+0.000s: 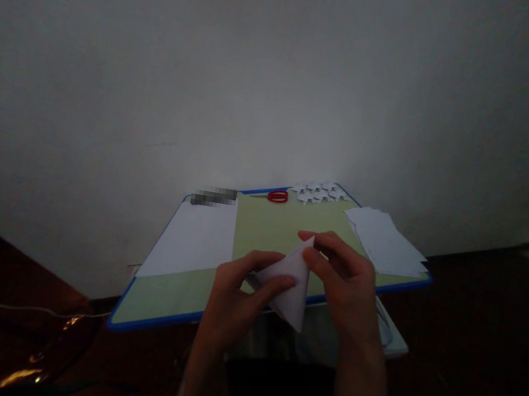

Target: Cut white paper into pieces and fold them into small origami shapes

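A white folded piece of paper, pointed at its top and bottom corners, is held up between both hands near the front edge of the table. My left hand is closed on its left side, with the thumb lying across the front face. At the upper right, my right hand pinches the paper close to its top corner. The left fingers behind the paper are partly hidden.
The green table has a blue rim. On it lie a white sheet at left, red-handled scissors, several small folded paper pieces and a paper stack. A wall stands behind; a white cable runs at left.
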Motion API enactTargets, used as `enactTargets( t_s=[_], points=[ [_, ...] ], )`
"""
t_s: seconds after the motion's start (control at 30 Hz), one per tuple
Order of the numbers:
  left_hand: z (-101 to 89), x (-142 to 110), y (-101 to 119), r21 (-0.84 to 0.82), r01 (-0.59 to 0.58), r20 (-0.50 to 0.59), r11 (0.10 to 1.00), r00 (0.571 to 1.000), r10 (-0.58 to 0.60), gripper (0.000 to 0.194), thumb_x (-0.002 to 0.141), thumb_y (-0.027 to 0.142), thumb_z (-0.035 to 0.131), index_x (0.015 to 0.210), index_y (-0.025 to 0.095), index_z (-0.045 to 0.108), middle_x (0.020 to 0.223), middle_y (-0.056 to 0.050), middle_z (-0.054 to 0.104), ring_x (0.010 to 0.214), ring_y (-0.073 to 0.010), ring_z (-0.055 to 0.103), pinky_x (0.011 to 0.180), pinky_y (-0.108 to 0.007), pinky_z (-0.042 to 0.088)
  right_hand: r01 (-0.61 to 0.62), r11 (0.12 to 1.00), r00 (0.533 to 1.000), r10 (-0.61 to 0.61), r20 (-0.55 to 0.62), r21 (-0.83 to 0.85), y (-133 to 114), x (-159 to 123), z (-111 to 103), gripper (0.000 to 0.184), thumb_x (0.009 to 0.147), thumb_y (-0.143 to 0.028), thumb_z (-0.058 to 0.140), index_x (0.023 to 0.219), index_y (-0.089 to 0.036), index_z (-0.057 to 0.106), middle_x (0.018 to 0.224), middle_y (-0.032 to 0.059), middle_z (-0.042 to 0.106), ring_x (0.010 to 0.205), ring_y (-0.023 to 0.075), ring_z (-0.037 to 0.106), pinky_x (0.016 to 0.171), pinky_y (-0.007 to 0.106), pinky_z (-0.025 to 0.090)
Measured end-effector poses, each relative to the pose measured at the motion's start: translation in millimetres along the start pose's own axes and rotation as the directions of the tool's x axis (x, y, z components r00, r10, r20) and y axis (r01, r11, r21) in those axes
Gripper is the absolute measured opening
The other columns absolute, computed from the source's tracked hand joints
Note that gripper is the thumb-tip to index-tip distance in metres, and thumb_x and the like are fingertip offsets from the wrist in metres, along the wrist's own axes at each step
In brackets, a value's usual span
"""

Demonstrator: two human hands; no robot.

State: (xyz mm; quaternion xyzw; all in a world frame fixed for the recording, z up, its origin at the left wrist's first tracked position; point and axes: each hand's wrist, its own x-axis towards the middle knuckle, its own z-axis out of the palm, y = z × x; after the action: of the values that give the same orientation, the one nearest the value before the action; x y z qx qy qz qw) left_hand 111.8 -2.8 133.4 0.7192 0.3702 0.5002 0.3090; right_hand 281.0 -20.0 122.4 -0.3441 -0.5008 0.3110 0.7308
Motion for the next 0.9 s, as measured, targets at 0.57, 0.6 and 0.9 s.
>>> enactTargets(
  t_s=[0.57, 0.6, 0.9],
  points=[
    [-5.8, -2, 2, 0.101, -0.064, -0.068, 0.993, 0.995, 0.071, 0.027, 0.081, 0.030, 0.089, 0.107, 0.027, 0.082, 0.095, -0.001, 0.083, 0.083, -0.0178, 0.074, 0.077, -0.026, 0.057, -0.036, 0.997, 0.988, 0.046, -0.149, 0.069, 10, 1, -1, 0.012, 0.087, -0.030, 0.083, 0.099, -0.030, 0.080, 0.104, 0.0021, 0.079, 0.090, 0.0187, 0.070, 0.070, 0.028, 0.056],
    [-6.2, -2, 2, 0.096, -0.064, -0.082, 0.993, 0.994, 0.072, 0.027, 0.080, 0.028, 0.089, 0.106, 0.028, 0.082, 0.092, 0.001, 0.082, 0.081, -0.0166, 0.074, 0.076, -0.025, 0.057, -0.043, 0.996, 0.991, 0.052, -0.126, 0.072, 9, 1, -1, 0.014, 0.087, -0.030, 0.083, 0.100, -0.030, 0.079, 0.101, 0.0016, 0.078, 0.089, 0.0181, 0.069, 0.069, 0.028, 0.056],
    [-10.9, -3, 1, 0.099, -0.143, -0.095, 0.985, 0.984, 0.153, 0.026, 0.083, 0.023, 0.087, 0.108, 0.029, 0.080, 0.087, 0.005, 0.082, 0.075, -0.0130, 0.075, 0.072, -0.022, 0.057, -0.157, 0.979, 0.983, 0.142, 0.117, 0.133, 5, -2, -5, 0.055, 0.082, -0.021, 0.087, 0.130, -0.038, 0.067, 0.117, 0.0014, 0.076, 0.098, 0.0194, 0.074, 0.076, 0.029, 0.061]
  ],
)
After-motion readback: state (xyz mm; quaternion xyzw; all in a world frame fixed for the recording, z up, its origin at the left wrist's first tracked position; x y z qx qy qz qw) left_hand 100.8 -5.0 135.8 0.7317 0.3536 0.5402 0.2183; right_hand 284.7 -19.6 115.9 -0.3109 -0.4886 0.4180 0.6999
